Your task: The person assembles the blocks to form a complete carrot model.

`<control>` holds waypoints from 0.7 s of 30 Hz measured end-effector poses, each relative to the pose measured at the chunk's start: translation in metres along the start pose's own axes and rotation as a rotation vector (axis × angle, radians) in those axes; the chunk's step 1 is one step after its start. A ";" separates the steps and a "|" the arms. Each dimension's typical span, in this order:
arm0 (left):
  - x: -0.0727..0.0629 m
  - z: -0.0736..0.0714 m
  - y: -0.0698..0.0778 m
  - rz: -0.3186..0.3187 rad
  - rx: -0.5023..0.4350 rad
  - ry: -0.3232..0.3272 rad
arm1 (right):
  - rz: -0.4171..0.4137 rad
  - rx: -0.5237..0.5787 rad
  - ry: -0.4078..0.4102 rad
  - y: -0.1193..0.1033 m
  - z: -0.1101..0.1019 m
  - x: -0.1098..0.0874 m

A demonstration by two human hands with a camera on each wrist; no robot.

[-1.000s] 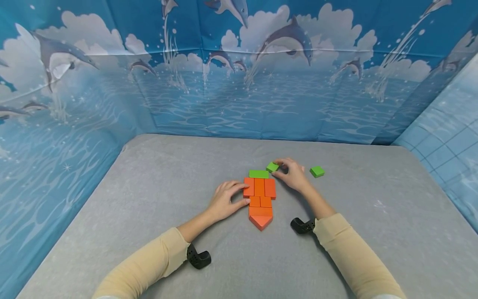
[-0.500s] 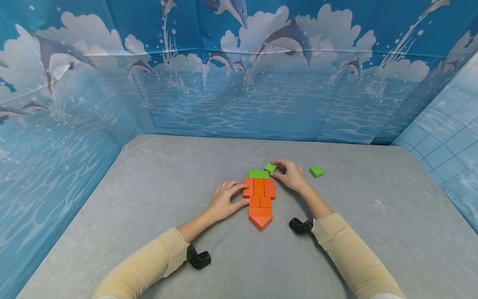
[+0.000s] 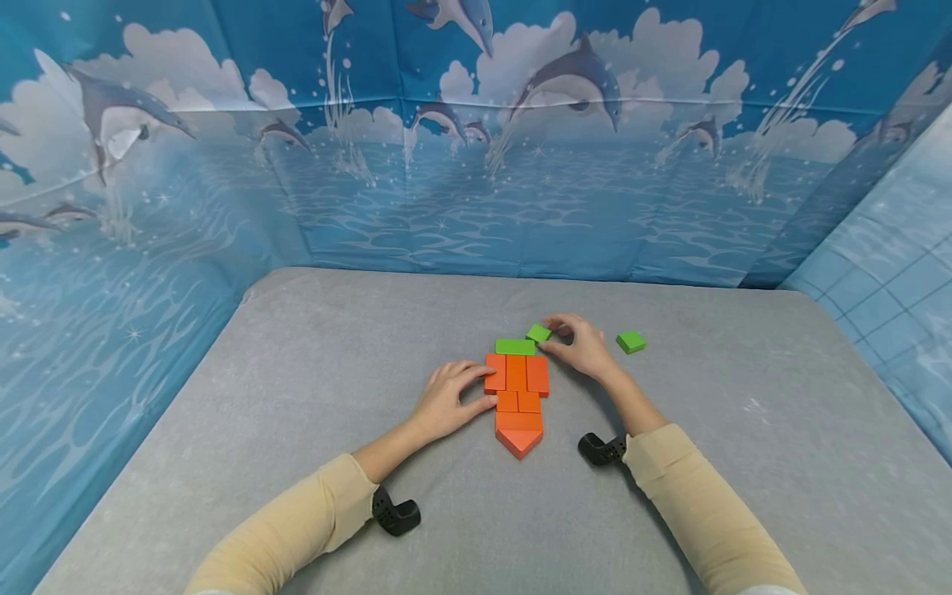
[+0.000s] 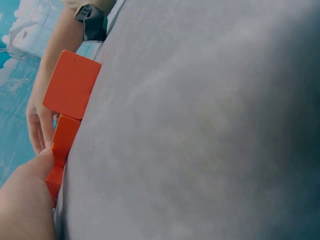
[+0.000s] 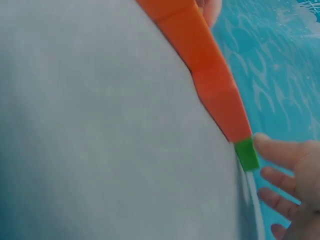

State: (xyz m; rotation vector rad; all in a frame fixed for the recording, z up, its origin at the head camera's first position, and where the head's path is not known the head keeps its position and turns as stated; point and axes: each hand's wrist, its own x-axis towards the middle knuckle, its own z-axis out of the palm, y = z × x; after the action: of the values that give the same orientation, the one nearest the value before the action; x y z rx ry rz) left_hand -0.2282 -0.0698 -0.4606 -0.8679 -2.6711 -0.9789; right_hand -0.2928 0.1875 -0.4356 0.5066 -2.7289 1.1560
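Orange blocks point(image 3: 516, 373) lie joined in a flat figure with a triangular block point(image 3: 519, 442) at its near end. Across the far end lies a long green block point(image 3: 515, 346). A small green block point(image 3: 539, 333) sits turned at an angle by that block's right end. My left hand point(image 3: 449, 398) rests against the figure's left side, index finger on the far-left orange block and thumb near the small orange blocks. Right of the small green block is my right hand point(image 3: 583, 349), thumb and fingers parted, seemingly just off it. The left wrist view shows the left thumb point(image 4: 37, 167) against the orange blocks.
Another small green block point(image 3: 631, 341) lies to the right of my right hand on the grey cloth-covered table point(image 3: 744, 463). A dolphin-print curtain point(image 3: 476, 190) hangs behind the table's far edge. A black device point(image 3: 602, 449) is on each wrist.
The small green block first shifted slightly left with my right hand, toward the long green block. Since then the right fingers have drawn back slightly right while the block stayed. The left hand has not moved.
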 end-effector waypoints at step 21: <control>0.000 0.001 -0.002 0.011 0.007 0.015 | 0.075 -0.168 0.174 0.045 -0.065 -0.039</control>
State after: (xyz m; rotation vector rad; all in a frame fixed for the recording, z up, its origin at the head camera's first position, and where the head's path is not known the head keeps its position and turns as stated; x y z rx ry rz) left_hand -0.2291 -0.0703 -0.4624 -0.8693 -2.6524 -0.9695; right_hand -0.2727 0.2734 -0.4302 0.2708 -2.6812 0.9270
